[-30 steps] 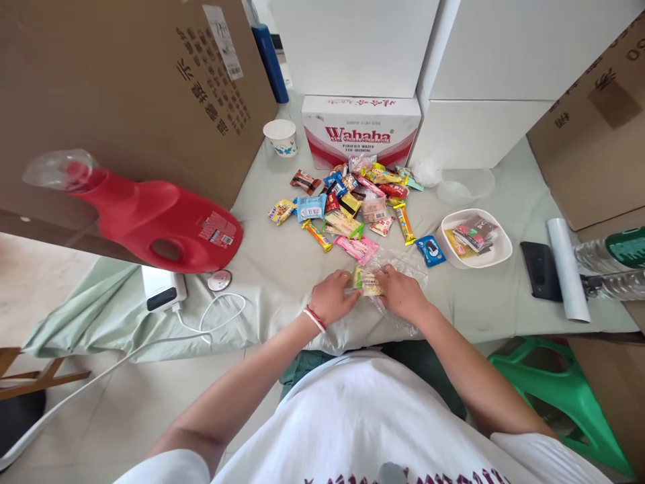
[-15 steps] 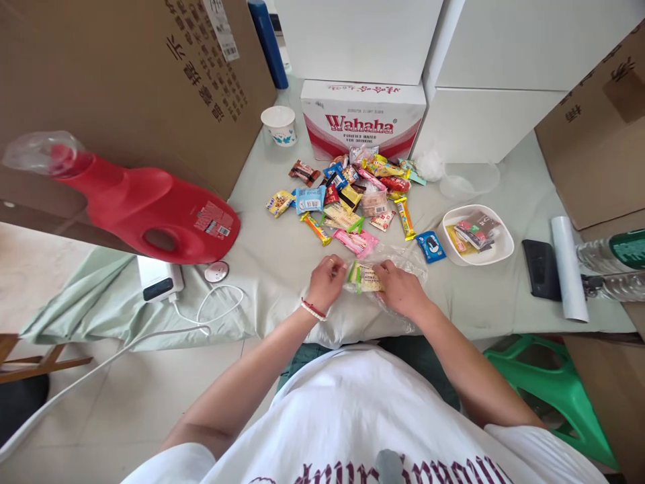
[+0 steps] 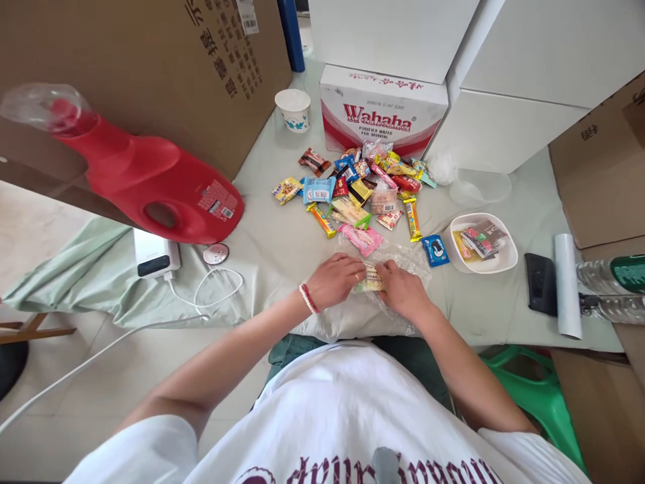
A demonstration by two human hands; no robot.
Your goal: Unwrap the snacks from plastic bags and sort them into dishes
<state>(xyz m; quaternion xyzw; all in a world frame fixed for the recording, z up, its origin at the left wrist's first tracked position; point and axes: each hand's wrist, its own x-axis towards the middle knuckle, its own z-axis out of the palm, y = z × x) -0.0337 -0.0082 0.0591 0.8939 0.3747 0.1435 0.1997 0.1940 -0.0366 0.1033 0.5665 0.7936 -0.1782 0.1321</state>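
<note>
Between my hands is a pale yellow and green snack packet [image 3: 373, 277], with a clear plastic bag [image 3: 414, 263] spread around and under it. My left hand [image 3: 335, 279], with a bracelet at the wrist, has its fingers closed over the packet's left end. At the other end, my right hand [image 3: 402, 293] pinches the packet. The fingers hide both ends. Just beyond lies a pink wrapped snack [image 3: 361, 238], and a blue packet [image 3: 435, 250] sits right of the bag. Farther back is a heap of assorted wrapped snacks [image 3: 360, 191].
A white tub [image 3: 510, 259] holds several packets on the right, near a black phone [image 3: 541, 286] and a white roll [image 3: 568, 289]. A red detergent bottle [image 3: 151, 178] and a power bank [image 3: 155, 252] are at left. A paper cup [image 3: 293, 111] and Wahaha carton [image 3: 383, 111] stand behind.
My left hand has moved right, onto the packet, its fingers now covering the green end. My right hand keeps its hold. The view has shifted slightly.
</note>
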